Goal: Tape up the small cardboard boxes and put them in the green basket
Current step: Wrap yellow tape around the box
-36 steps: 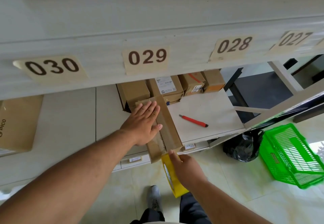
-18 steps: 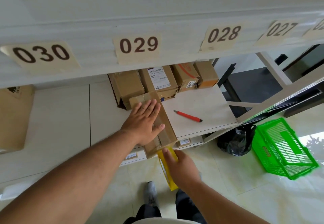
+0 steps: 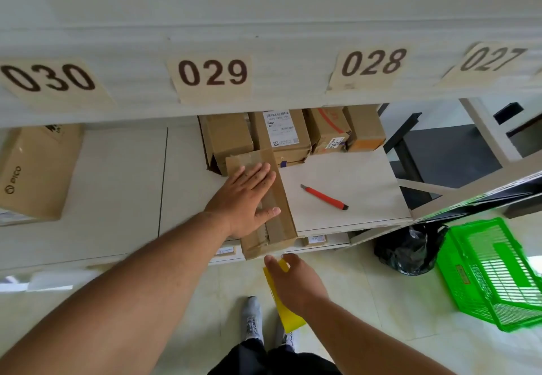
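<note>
pressing flat on the small cardboard box (image 3: 280,213), left hand (image 3: 245,198)

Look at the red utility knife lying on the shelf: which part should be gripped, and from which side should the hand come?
Grip the red utility knife by its red handle near the dark rear cap, coming from above and from the shelf's near right edge. It lies flat and diagonal on the white shelf board, blade tip pointing up-left towards the boxes, so the rear end is the safer one and has bare board around it.
</note>
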Available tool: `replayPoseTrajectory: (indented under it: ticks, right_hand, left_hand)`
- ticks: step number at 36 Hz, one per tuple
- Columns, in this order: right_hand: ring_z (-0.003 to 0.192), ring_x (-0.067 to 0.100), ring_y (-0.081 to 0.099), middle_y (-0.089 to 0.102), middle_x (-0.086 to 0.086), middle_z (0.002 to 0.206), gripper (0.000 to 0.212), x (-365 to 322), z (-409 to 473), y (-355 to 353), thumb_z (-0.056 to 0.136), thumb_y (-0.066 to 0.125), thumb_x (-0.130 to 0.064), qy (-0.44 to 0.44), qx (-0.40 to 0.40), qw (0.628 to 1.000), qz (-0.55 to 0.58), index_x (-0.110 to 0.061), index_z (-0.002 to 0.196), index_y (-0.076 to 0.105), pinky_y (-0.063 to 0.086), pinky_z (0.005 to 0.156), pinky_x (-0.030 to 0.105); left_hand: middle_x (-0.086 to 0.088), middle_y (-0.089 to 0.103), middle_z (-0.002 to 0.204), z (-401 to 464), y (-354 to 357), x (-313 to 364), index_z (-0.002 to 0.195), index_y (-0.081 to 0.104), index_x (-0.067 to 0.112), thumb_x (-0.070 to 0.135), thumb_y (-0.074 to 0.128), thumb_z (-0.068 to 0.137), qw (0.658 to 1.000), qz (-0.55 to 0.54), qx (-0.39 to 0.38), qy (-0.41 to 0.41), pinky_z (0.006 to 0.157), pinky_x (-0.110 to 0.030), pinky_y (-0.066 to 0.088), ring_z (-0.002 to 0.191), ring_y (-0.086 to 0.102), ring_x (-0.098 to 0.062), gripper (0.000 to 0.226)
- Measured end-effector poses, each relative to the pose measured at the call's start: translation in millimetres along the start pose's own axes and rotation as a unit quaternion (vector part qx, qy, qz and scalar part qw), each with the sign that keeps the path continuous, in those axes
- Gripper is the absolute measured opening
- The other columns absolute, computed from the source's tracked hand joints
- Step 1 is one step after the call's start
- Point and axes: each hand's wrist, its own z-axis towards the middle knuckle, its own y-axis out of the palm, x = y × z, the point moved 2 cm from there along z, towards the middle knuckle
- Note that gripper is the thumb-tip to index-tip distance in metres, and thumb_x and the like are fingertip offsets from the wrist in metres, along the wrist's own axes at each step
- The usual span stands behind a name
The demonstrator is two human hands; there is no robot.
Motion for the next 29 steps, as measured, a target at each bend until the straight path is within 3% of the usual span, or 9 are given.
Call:
replayPoseTrajectory:
  ticks: [3, 6, 9, 11, 14, 19, 22, 25, 29]
  right_hand:
    - [0.134, 0.024, 0.054, 0.055, -0.001, 0.150, 0.074, 1.8, 5.5, -1.3, 0.095, 0.036, -0.073, -0.011, -0.006, 1.000, 0.001, -0.030, 0.155, 0.036, 0.044, 0.106, 0.037]
    - [0.134, 0.024, 0.054, 0.055, -0.001, 0.149, 0.074, 2.8, 10.1, -5.4, 0.095, 0.038, -0.073, -0.014, -0.007, 1.000, 0.011, -0.031, 0.155, 0.035, 0.045, 0.107, 0.037]
    - [0.135, 0.024, 0.053, 0.054, -0.001, 0.150, 0.073, 2.3, 14.3, -7.8, 0.096, 0.039, -0.071, -0.022, -0.007, 1.000, 0.021, -0.029, 0.155, 0.036, 0.044, 0.107, 0.036]
    - [0.135, 0.025, 0.053, 0.055, 0.000, 0.150, 0.071, 0.9, 16.4, -7.6, 0.098, 0.040, -0.069, -0.026, -0.006, 0.999, 0.029, -0.028, 0.155, 0.036, 0.044, 0.105, 0.035]
    - [0.133, 0.027, 0.054, 0.056, 0.004, 0.148, 0.066, 0.1, 17.5, -3.8, 0.101, 0.038, -0.062, -0.027, -0.021, 0.998, 0.044, -0.027, 0.157, 0.032, 0.044, 0.102, 0.034]
    - [0.128, 0.029, 0.058, 0.060, 0.009, 0.143, 0.062, 4.5, 19.4, 0.9, 0.105, 0.037, -0.046, -0.045, -0.060, 0.996, 0.039, -0.025, 0.161, 0.020, 0.046, 0.096, 0.034]
    - [0.132, 0.031, 0.055, 0.055, 0.011, 0.148, 0.063, 9.8, 22.7, -0.5, 0.105, 0.038, -0.045, -0.055, -0.087, 0.994, 0.030, -0.026, 0.161, 0.017, 0.045, 0.103, 0.036]
    - [0.140, 0.029, 0.047, 0.046, 0.009, 0.156, 0.072, 18.5, 28.3, -0.8, 0.102, 0.044, -0.049, -0.044, -0.112, 0.992, 0.044, -0.027, 0.162, 0.012, 0.040, 0.112, 0.040]
    - [0.141, 0.025, 0.045, 0.042, 0.007, 0.158, 0.084, 26.8, 31.9, -0.9, 0.094, 0.049, -0.058, -0.045, -0.140, 0.983, 0.105, -0.029, 0.163, 0.010, 0.038, 0.116, 0.044]
  left_hand:
    - [0.005, 0.013, 0.167, -23.3, -4.6, 8.7, 0.158, 0.022, 0.025, 0.033, 0.045, 0.104, 0.968, -0.167, 0.175, -0.065, 0.123, -0.036, 0.018, 0.153, 0.009, -0.014, 0.059]
    - [0.007, 0.056, 0.134, -77.6, 1.0, 30.4, 0.134, 0.053, 0.022, 0.020, 0.052, 0.100, 0.852, -0.341, 0.322, -0.232, 0.100, -0.011, 0.037, 0.124, 0.052, -0.008, 0.034]
    - [0.016, 0.065, 0.095, -123.2, 31.3, 66.5, 0.099, 0.058, 0.029, 0.027, 0.059, 0.097, 0.765, -0.476, 0.234, -0.366, 0.071, -0.012, 0.044, 0.094, 0.064, -0.009, 0.003]
    - [0.015, 0.069, 0.095, -129.9, 56.4, 85.2, 0.095, 0.064, 0.030, 0.039, 0.061, 0.095, 0.742, -0.539, 0.126, -0.378, 0.078, -0.021, 0.047, 0.097, 0.066, -0.008, 0.010]
    - [0.019, 0.071, 0.105, -116.5, 70.3, 96.5, 0.101, 0.069, 0.033, 0.049, 0.059, 0.095, 0.691, -0.618, 0.057, -0.371, 0.089, -0.023, 0.045, 0.105, 0.063, 0.001, 0.020]
    - [0.021, 0.067, 0.108, -92.0, 62.8, 102.6, 0.108, 0.069, 0.032, 0.044, 0.068, 0.091, 0.648, -0.638, 0.097, -0.404, 0.078, -0.013, 0.043, 0.100, 0.060, 0.005, 0.021]
    - [0.024, 0.064, 0.106, -86.5, 64.5, 107.8, 0.102, 0.070, 0.030, 0.036, 0.072, 0.090, 0.634, -0.636, 0.114, -0.426, 0.072, -0.011, 0.041, 0.096, 0.056, 0.009, 0.014]
    - [0.015, 0.071, 0.103, -84.7, 68.1, 111.5, 0.097, 0.073, 0.026, 0.032, 0.072, 0.090, 0.599, -0.664, 0.124, -0.431, 0.084, -0.024, 0.052, 0.098, 0.063, 0.000, 0.009]
    - [0.016, 0.070, 0.104, -86.8, 70.4, 116.2, 0.096, 0.071, 0.033, 0.038, 0.067, 0.094, 0.598, -0.672, 0.116, -0.420, 0.098, -0.043, 0.054, 0.103, 0.065, -0.008, 0.007]
